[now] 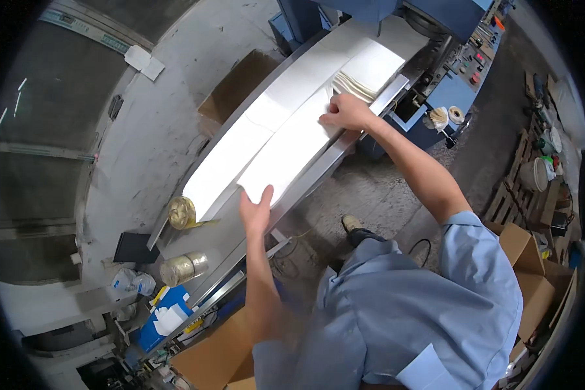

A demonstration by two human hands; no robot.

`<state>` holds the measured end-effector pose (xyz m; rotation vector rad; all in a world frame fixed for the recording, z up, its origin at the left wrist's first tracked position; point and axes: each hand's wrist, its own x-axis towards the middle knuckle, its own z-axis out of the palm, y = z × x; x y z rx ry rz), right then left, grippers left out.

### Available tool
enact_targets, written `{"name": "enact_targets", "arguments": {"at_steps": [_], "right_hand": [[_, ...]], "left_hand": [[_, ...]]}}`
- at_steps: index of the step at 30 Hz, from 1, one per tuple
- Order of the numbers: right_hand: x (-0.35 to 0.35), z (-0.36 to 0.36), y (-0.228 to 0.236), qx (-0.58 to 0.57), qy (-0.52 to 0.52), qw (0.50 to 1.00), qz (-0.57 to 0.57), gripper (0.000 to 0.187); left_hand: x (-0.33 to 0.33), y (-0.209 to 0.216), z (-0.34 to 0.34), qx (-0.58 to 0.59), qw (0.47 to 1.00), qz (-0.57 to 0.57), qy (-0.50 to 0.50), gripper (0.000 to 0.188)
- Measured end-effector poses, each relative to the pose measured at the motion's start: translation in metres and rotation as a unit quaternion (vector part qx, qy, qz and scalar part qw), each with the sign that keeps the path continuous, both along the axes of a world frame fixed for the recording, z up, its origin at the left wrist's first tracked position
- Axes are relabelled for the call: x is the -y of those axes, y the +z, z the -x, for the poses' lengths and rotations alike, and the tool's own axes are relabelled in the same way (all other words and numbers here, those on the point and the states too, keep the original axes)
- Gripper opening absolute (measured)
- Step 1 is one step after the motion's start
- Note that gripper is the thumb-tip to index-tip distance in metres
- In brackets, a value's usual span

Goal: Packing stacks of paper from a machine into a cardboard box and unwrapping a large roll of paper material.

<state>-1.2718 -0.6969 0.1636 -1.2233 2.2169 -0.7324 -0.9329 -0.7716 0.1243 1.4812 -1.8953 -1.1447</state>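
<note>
A long row of white folded paper sheets (291,153), possibly napkins, lies along the metal table between my two hands. At its near end my left hand (256,211) grips the row, thumb on one side and fingers on the other. Farther up, my right hand (348,112) is closed on the other end, its fingers curled over the edge. Just beyond the right hand, more white sheets (372,65) stand fanned with their edges showing. A second white row (231,153) runs alongside on the left.
A blue machine (458,97) with buttons stands at the far right end of the table. Two rolls, one a clear-yellowish tape (181,213) and one a wrapped roll (184,268), sit at the near-left end. Cardboard boxes (237,84) stand beyond the table and on the floor.
</note>
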Motion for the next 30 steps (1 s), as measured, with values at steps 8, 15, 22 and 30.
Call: {"name": "enact_targets", "arguments": {"at_steps": [8,15,22,30], "right_hand": [[0.022,-0.013,-0.006,0.124,-0.002,0.992,-0.018,0.068],[0.037,-0.056,0.002,0.012,0.100,0.992,-0.078,0.075],[0.033,-0.082,-0.002,0.057,0.081,0.995,-0.006,0.089],[0.010,-0.099,0.001,0.090,0.070,0.981,0.158,0.087]], "left_hand": [[0.027,0.002,-0.095,0.106,0.992,0.034,0.059,0.053],[0.032,0.015,-0.059,0.232,0.968,0.029,0.088,0.083],[0.027,0.011,-0.042,0.107,0.990,-0.004,0.087,0.077],[-0.004,0.035,-0.048,-0.127,0.985,0.005,0.115,0.071]]}}
